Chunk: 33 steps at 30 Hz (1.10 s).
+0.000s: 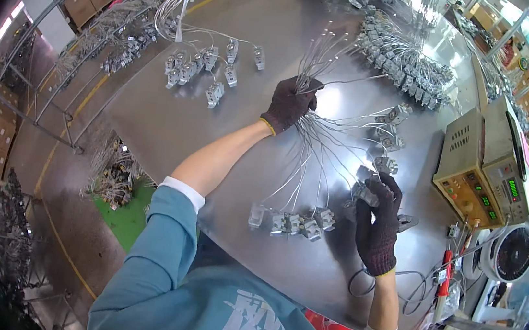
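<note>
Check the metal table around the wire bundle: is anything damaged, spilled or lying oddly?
Nothing stands out. The left hand grips the wire bundle at its middle, the right hand holds one connector block, and the others lie fanned on the table. No spill or breakage shows.

You have one view only, from the camera on your head, looking steeply down and forward over the metal table (171,122). It sits close: your own shoulders fill the lower edge of the frame. The fisheye bends the table's edges toward the rim, and black corners ring the picture.
</note>
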Each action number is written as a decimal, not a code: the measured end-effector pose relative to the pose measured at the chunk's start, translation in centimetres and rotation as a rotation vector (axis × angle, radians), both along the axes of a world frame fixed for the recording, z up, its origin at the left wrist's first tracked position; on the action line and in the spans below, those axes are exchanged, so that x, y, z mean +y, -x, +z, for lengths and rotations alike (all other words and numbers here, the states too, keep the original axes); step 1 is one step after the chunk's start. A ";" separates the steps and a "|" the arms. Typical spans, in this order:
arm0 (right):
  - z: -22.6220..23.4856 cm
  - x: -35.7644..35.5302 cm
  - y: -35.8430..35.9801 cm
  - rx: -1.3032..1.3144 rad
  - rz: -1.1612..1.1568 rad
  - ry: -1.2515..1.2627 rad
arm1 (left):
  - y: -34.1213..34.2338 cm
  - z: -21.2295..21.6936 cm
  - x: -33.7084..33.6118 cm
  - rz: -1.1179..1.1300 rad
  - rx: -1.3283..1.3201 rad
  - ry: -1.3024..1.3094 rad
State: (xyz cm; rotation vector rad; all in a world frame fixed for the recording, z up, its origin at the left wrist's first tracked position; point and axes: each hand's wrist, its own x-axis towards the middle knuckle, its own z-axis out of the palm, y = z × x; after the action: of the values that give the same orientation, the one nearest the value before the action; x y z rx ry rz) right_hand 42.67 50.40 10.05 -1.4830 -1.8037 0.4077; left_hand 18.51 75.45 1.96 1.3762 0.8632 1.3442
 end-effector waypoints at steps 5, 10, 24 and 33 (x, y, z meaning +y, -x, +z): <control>2.1 0.3 0.4 -0.232 0.011 -0.119 | 1.0 -0.7 0.1 0.055 0.079 -0.007; 1.9 2.2 -0.7 0.072 -0.067 -0.008 | 1.8 -0.7 -0.6 0.031 0.043 -0.011; -4.8 25.6 -8.6 -0.100 0.193 0.146 | 4.0 -4.8 1.8 0.022 0.081 -0.065; 0.5 21.2 -7.2 0.090 0.048 0.499 | 2.4 -2.3 0.4 -0.013 -0.023 0.122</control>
State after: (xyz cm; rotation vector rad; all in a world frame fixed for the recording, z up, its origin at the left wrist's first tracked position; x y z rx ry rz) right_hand 49.86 71.57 10.50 -1.7165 -1.7439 0.9888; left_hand 16.07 75.85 -0.31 1.2680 0.9041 1.2742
